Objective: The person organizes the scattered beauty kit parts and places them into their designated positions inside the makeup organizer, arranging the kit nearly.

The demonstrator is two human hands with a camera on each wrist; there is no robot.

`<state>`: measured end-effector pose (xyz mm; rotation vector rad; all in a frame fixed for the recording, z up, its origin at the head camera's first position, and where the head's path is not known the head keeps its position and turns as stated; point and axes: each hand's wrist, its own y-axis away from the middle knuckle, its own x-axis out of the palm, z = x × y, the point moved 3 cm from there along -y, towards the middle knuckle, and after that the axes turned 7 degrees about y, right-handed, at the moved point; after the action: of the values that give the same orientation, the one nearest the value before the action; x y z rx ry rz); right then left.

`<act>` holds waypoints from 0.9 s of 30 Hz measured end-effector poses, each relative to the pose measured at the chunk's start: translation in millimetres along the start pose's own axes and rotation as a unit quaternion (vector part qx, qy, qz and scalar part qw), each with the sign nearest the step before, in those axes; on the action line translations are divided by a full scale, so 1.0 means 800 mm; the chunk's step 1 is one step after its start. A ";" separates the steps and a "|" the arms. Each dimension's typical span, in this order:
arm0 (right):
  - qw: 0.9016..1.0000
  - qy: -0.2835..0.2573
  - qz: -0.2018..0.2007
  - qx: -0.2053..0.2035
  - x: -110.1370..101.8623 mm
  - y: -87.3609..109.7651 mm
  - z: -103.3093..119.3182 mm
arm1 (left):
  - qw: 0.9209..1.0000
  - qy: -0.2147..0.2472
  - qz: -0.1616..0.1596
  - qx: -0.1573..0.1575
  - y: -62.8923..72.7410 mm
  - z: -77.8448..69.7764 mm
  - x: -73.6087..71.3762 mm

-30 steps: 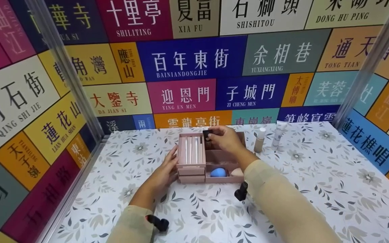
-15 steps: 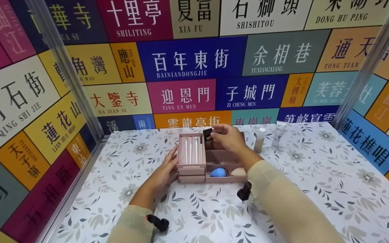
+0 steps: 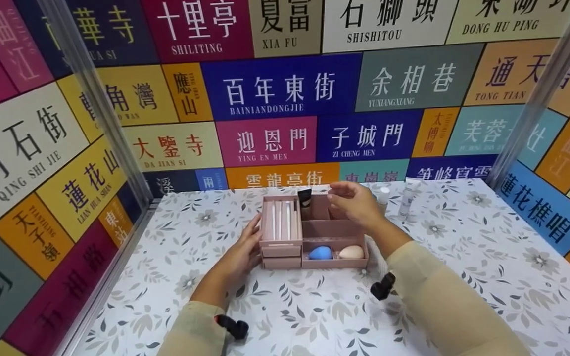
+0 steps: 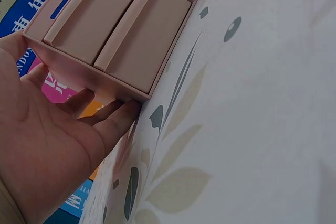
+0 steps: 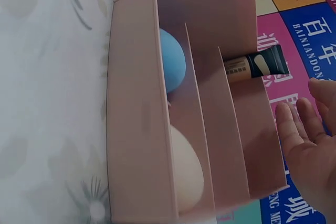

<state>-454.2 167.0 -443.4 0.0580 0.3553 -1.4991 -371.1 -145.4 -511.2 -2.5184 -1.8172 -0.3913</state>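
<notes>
A pink cosmetics organizer (image 3: 281, 250) stands on the table, with slim white-handled sticks in its top left tray. My left hand (image 3: 241, 251) rests its fingertips against the organizer's left side; the left wrist view shows them touching beside two drawers (image 4: 144, 35). My right hand (image 3: 356, 202) hovers over the back right of the organizer, fingers loosely bent, holding nothing. A black-ended tube (image 3: 305, 198) stands upright in the back compartment next to the tray; the right wrist view shows its beige body (image 5: 239, 69). In the front compartments sit a blue makeup sponge (image 3: 320, 253) and a beige makeup sponge (image 3: 352, 252).
Behind my right hand, a small bottle with a white cap (image 3: 383, 195) is partly hidden. A white tube (image 3: 407, 200) stands to its right. A floral cloth (image 3: 314, 316) covers the table, and sign-printed panels (image 3: 280, 89) rise at the back and sides.
My right hand has let go of the black-ended tube and moved right, away from it. The tube stays upright in its compartment. My left hand has kept its place.
</notes>
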 end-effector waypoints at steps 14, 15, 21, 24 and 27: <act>1.000 0.012 -0.005 0.020 -0.081 0.035 -0.008 | 1.000 -0.004 -0.010 -0.011 -0.003 -0.001 0.000; 1.000 0.015 -0.005 0.022 -0.086 0.037 -0.009 | 1.000 -0.002 -0.008 -0.010 -0.003 -0.001 0.000; 0.999 0.035 -0.018 0.018 -0.117 0.046 -0.021 | 1.000 0.006 -0.012 -0.014 -0.002 0.001 0.000; 0.998 0.044 -0.028 0.024 -0.133 0.048 -0.030 | 1.000 0.008 -0.015 -0.017 -0.002 0.002 0.000; 0.997 0.050 -0.043 0.032 -0.147 0.049 -0.038 | 1.000 0.004 -0.015 -0.017 -0.002 0.002 0.000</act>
<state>-425.0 291.6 -448.3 0.1711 0.3938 -1.5956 -372.6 -144.9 -512.6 -2.5107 -1.8639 -0.4360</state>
